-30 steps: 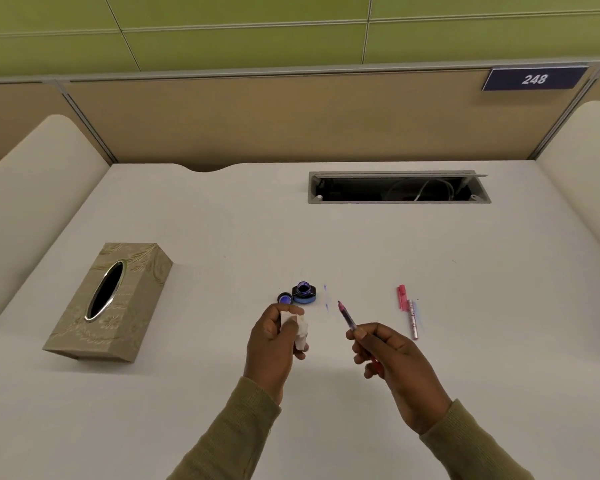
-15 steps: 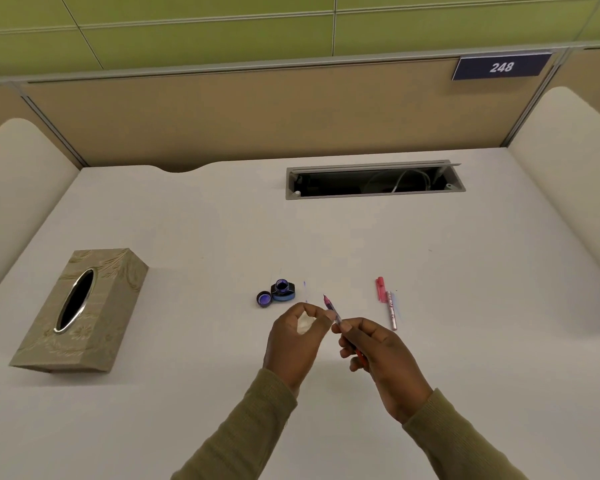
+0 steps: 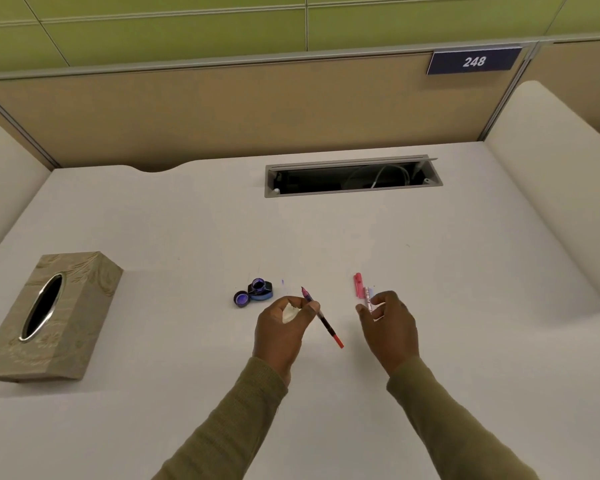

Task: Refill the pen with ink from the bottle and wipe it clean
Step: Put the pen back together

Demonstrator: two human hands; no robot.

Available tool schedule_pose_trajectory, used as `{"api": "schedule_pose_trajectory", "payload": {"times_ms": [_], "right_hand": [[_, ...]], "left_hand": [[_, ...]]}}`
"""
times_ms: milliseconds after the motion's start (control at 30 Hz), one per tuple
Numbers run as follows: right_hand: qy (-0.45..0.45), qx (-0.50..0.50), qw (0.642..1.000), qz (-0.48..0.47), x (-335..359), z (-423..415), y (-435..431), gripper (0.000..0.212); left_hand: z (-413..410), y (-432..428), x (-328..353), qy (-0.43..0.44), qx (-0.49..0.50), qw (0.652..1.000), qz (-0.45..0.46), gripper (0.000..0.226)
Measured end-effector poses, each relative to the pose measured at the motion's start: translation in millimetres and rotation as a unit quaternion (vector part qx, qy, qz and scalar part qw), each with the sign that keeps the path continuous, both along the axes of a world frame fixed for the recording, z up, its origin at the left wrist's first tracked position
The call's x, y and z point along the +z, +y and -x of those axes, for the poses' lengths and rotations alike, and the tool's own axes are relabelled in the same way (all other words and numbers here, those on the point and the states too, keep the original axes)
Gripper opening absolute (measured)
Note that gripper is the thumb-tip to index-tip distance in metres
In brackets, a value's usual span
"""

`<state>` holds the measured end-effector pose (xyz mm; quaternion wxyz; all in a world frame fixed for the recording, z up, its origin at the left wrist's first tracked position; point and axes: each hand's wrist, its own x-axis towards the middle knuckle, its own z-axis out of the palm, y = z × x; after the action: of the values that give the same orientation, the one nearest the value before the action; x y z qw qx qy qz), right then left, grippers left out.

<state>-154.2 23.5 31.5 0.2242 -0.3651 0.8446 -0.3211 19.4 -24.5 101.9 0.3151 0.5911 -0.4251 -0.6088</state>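
The left hand [image 3: 284, 327] pinches the pen [image 3: 321, 317] and a wad of tissue [image 3: 289, 312], the pen's long axis slanting from nib up-left toward the ink bottle [image 3: 260, 289] to tail down-right, while the empty, half-open right hand [image 3: 388, 323] hovers over the barrel parts [image 3: 362, 292] on the worktop [image 3: 465, 306].

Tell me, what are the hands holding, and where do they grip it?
The left hand pinches the pen near its nib end, with a white tissue tucked in the same grip. The right hand holds nothing.
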Motion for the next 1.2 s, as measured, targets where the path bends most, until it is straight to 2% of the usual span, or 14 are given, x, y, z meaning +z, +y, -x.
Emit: {"api": "schedule_pose_trajectory", "payload": {"times_ms": [133,433,533,633,700,933,1200], "right_hand": [[0.047,0.019,0.995,-0.085,-27.0,13.9,-12.2,0.04],[0.09,0.023,0.984,-0.149,-23.3,29.8,-0.4,0.017],[0.069,0.041,0.993,-0.086,-15.6,35.4,22.6,0.008],[0.029,0.124,0.991,0.043,-4.0,29.5,44.8,0.008],[0.012,0.172,0.981,0.091,6.2,20.8,55.1,0.008],[0.022,0.223,0.963,0.149,18.8,10.3,60.8,0.008],[0.016,0.23,0.959,0.167,26.0,14.5,53.9,0.011]], "left_hand": [[5.7,0.2,-0.5,-0.008,0.003,1.0,0.001,0.01],[12.7,-0.4,2.7,-0.016,0.017,1.0,0.001,0.011],[14.6,-3.3,3.0,-0.005,0.03,1.0,0.002,0.012],[15.2,-7.0,5.3,0.028,0.054,0.998,0.007,0.012],[16.3,-9.9,9.7,0.036,0.062,0.997,0.01,0.011],[18.3,-15.6,19.0,0.04,0.078,0.995,0.035,0.018],[23.3,-10.4,18.4,0.05,0.081,0.994,0.049,0.011]]}}
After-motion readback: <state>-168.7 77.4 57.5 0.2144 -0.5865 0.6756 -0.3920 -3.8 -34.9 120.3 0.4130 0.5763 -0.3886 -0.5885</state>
